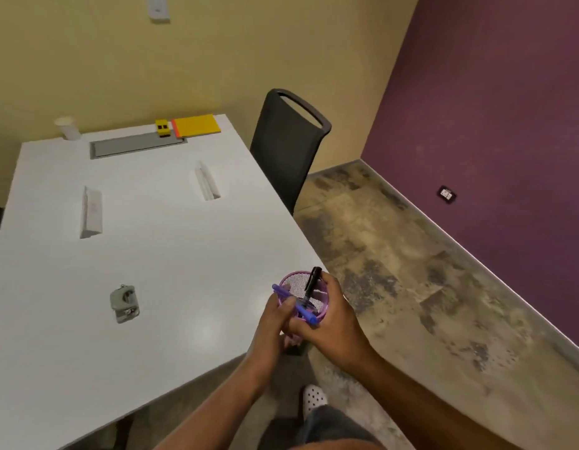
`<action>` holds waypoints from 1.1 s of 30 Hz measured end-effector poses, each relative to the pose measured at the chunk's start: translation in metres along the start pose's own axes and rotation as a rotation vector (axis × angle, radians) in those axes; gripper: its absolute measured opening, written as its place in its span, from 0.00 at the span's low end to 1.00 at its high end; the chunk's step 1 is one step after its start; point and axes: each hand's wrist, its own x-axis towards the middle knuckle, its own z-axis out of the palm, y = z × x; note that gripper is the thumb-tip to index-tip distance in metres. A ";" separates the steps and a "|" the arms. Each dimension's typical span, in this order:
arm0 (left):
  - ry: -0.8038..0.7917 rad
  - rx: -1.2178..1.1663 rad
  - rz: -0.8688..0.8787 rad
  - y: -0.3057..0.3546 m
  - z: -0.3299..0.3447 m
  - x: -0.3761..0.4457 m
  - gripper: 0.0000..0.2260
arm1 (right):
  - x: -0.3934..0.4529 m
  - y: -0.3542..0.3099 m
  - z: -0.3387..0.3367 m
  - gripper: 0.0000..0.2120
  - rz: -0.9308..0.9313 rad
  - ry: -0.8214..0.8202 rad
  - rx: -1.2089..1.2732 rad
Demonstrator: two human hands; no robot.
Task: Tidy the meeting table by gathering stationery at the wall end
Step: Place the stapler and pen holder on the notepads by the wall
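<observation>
- The small purple wire-mesh pen cup (302, 289) is held above the near right corner of the white rectangular tabletop (158, 254); both hands are around it, so it is not standing on the surface.
- A black marker (313, 282) stands in the cup, tilted a little to the right with its cap upward; a purple pen (294, 305) lies across the rim, its long axis running from upper left to lower right.
- The left hand (275, 323) makes its grip with fingers curled on the left side of the cup, and the thumb seems to press the purple pen; the right hand (330, 316) is curled around the right side and the bottom; whether its fingers also pinch the pen tip, I cannot tell.
- The wall end lies straight ahead and to the left of the grip, well apart from it; there a yellow notepad with an orange edge (197, 125) lies touching a small yellow block (162, 127), near a grey cover plate (137, 145) and a white paper cup (68, 128).
- Between the cup and the wall end lie two white folded name cards (90, 212) and a grey-green stapler-like object (124, 303); the left hand is nearer to these, in my judgement.
- A black chair (286, 147) stands at the right side of the tabletop.
</observation>
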 end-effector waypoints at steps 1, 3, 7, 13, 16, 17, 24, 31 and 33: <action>-0.022 0.021 -0.004 -0.001 0.015 0.003 0.22 | -0.003 0.006 -0.014 0.46 0.008 0.026 0.015; -0.065 0.052 -0.009 -0.005 0.047 0.011 0.21 | -0.008 0.022 -0.043 0.45 0.019 0.076 0.058; -0.157 0.135 -0.045 -0.019 0.111 0.030 0.20 | -0.014 0.056 -0.105 0.43 0.050 0.156 0.127; -0.231 0.184 -0.119 -0.048 0.230 0.079 0.23 | -0.012 0.112 -0.219 0.44 0.104 0.267 0.167; -0.267 0.178 -0.128 -0.057 0.302 0.105 0.20 | -0.003 0.136 -0.287 0.39 0.099 0.322 0.161; -0.280 0.178 -0.129 -0.059 0.323 0.114 0.19 | 0.001 0.144 -0.307 0.38 0.100 0.342 0.160; -0.343 0.124 -0.177 -0.053 0.413 0.164 0.19 | 0.038 0.169 -0.400 0.38 0.093 0.366 0.166; -0.273 -0.008 -0.251 -0.034 0.440 0.249 0.20 | 0.118 0.179 -0.442 0.36 0.082 0.306 0.143; -0.267 -0.045 -0.278 -0.027 0.444 0.281 0.19 | 0.152 0.180 -0.450 0.36 0.069 0.270 0.132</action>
